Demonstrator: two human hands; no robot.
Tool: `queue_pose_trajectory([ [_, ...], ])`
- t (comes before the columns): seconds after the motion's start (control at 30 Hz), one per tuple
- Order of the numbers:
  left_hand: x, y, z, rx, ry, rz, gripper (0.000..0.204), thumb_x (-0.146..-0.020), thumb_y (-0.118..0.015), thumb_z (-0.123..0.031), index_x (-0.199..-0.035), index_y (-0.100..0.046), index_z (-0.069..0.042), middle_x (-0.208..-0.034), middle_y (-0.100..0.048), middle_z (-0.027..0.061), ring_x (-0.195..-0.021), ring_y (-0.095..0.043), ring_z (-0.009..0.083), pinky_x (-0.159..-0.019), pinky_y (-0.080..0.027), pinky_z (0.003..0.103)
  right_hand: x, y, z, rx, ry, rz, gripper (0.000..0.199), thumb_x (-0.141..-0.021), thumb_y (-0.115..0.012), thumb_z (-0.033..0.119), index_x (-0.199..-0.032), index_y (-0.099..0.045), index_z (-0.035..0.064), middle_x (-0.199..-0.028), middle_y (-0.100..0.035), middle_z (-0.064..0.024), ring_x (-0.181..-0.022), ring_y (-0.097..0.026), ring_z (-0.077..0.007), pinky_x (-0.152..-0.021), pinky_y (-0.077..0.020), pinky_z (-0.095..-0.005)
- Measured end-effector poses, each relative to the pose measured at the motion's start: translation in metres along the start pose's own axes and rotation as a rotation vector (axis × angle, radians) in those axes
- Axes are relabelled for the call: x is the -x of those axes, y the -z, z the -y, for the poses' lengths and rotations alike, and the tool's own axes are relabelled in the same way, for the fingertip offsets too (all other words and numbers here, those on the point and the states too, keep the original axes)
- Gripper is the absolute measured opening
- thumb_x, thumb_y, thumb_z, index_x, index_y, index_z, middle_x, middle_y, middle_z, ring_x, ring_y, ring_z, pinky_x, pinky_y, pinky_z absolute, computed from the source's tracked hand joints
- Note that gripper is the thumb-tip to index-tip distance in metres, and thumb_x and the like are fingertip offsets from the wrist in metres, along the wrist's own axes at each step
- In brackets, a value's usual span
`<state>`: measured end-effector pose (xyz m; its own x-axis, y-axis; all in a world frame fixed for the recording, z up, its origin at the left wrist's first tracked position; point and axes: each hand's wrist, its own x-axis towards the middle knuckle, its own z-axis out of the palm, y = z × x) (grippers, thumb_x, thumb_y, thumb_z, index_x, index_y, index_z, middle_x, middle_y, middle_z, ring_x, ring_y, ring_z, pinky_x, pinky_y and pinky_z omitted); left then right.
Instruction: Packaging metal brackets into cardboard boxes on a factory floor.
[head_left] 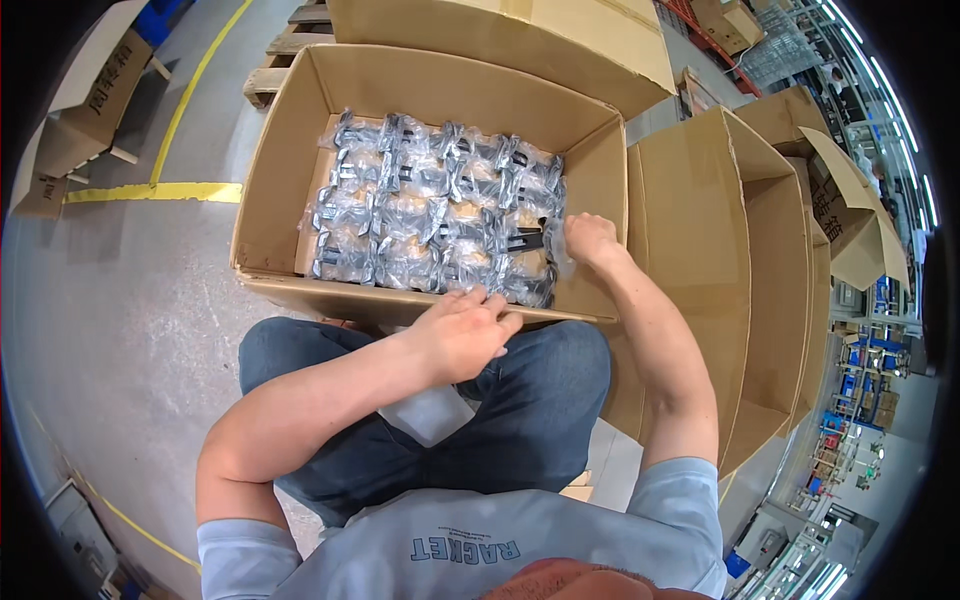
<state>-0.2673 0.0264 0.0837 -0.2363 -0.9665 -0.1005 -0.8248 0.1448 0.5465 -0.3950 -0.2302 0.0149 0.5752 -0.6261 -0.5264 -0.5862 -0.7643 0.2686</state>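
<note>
While the left hand [462,335] rests on the near rim of the box [450,85], its grip unclear, and the right hand [590,240] clamps a bag [560,248] inside its right side, a hard tug could tear plastic snagged on adjoining wrapped parts [420,205].

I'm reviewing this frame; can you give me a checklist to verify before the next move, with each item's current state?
1. Carton open on top: ok, its contents are in view.
2. Left hand clear of the near rim: not ok, its fingers lie at that rim.
3. Right hand gripping the clear plastic beside it: cannot tell, fingertips hidden.
4. Wrapped parts set in rows: ok.
5. Layers beneath the top one: cannot tell, covered.
</note>
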Motion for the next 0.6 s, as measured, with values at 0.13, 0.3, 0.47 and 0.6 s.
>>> queue_pose_trajectory([
  [0.13,0.012,0.005,-0.022,0.018,-0.095,-0.083,0.031,-0.087,-0.066,-0.024,-0.112,-0.058,-0.007,-0.104,-0.062,0.0126,-0.098,-0.061,0.0298,-0.087,-0.050,0.044,0.018,0.026,-0.003,0.076,0.063,0.014,0.025,-0.085,-0.052,0.014,-0.091,-0.074,0.0041,-0.090,-0.074,-0.0128,-0.083,-0.071,-0.0335,-0.072,-0.0559,-0.0422],
  [0.3,0.013,-0.012,-0.015,0.057,-0.100,-0.066,0.030,-0.086,-0.066,-0.024,-0.109,-0.058,-0.007,-0.101,-0.061,0.0125,-0.098,-0.061,0.0296,-0.086,-0.050,0.044,-0.003,0.023,0.018,-0.277,0.264,-0.052,0.024,-0.084,-0.054,0.017,-0.094,-0.073,0.0078,-0.089,-0.073,-0.0146,-0.086,-0.068,-0.0381,-0.078,-0.0530,-0.0432],
  [0.47,0.026,-0.013,-0.002,0.026,-0.060,0.083,0.028,-0.085,-0.065,-0.023,-0.107,-0.058,-0.007,-0.097,-0.060,0.0116,-0.093,-0.060,0.0291,-0.083,-0.049,0.041,-0.061,-0.037,0.045,-0.424,0.238,-0.145,0.027,-0.081,-0.059,0.021,-0.101,-0.070,0.0061,-0.096,-0.073,-0.0136,-0.089,-0.067,-0.0377,-0.080,-0.0522,-0.0449],
  [0.6,0.033,-0.008,-0.006,0.025,-0.087,0.000,0.025,-0.086,-0.064,-0.023,-0.105,-0.058,-0.007,-0.094,-0.060,0.0111,-0.090,-0.058,0.0282,-0.083,-0.048,0.039,-0.094,-0.059,0.065,-0.312,0.127,-0.124,0.026,-0.086,-0.057,0.024,-0.102,-0.071,0.0101,-0.098,-0.072,-0.0137,-0.092,-0.067,-0.0359,-0.081,-0.0519,-0.0430],
])
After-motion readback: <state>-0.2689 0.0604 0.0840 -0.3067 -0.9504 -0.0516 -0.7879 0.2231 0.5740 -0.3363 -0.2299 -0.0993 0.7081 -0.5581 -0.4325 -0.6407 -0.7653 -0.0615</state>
